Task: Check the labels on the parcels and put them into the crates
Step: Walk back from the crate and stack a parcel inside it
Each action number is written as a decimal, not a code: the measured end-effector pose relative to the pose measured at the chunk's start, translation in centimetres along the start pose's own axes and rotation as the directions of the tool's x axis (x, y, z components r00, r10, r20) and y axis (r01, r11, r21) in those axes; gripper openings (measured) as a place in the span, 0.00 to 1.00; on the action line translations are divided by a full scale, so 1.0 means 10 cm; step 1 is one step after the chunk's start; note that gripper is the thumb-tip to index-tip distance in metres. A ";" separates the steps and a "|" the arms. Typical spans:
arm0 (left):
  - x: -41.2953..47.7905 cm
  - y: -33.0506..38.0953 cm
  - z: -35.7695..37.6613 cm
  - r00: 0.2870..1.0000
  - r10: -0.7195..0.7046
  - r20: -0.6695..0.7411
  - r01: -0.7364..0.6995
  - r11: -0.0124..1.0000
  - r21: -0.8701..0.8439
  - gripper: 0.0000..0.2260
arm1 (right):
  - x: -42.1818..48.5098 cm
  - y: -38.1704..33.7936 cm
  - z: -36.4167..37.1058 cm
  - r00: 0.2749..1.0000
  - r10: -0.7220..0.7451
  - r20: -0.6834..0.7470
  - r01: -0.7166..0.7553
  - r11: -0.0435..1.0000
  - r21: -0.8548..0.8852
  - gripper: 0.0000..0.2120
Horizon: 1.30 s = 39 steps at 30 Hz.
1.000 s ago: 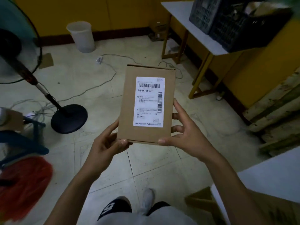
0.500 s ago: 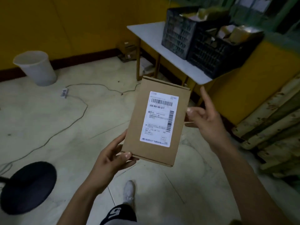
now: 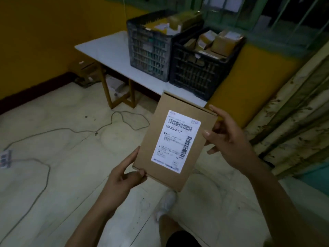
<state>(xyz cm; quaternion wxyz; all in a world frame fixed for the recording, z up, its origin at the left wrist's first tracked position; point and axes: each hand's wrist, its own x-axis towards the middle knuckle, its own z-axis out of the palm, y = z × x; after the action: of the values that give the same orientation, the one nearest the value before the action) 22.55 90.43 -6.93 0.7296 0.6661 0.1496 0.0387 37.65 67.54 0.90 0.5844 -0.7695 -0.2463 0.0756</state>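
A flat brown cardboard parcel (image 3: 160, 136) with a white barcode label (image 3: 176, 140) facing me is held up in front of me. My left hand (image 3: 124, 177) pinches its lower left corner, thumb on the front face. My right hand (image 3: 229, 139) holds its right edge, thumb on the front and index finger at the top right corner. Ahead, two black plastic crates stand side by side on a white table (image 3: 110, 50): the left crate (image 3: 149, 52) and the right crate (image 3: 197, 73), both holding several brown parcels.
A grey cable (image 3: 58, 131) runs across the pale tiled floor to a power strip (image 3: 5, 158) at the left. Weathered wooden planks (image 3: 292, 111) lean at the right against the yellow wall. Boxes lie under the table. My shoe (image 3: 167, 204) shows below the parcel.
The view has swung right and closer to the table with the crates. My right hand has come back onto the parcel's right edge after lifting off it half a second ago.
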 end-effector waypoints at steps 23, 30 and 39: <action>5.59 1.88 1.01 0.883 0.407 0.233 -0.460 0.849 0.259 0.16 | 4.00 0.42 -1.56 0.682 -0.620 -0.389 0.439 0.772 -0.460 0.21; 6.86 1.92 1.22 0.911 -0.005 0.412 -0.189 0.884 0.428 0.23 | 4.70 0.88 -1.80 0.785 -0.431 -0.446 0.199 0.856 -0.477 0.20; 7.37 1.80 1.35 0.728 -0.314 0.609 -0.012 0.883 0.469 0.36 | 4.74 1.35 -1.89 0.930 -0.055 -0.364 -0.105 0.908 -0.405 0.22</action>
<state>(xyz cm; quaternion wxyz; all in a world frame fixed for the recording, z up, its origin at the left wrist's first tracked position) 98.92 98.23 -0.57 0.5634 0.7674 -0.0626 -0.2997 90.36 70.76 2.18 0.4408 -0.8801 -0.1330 -0.1162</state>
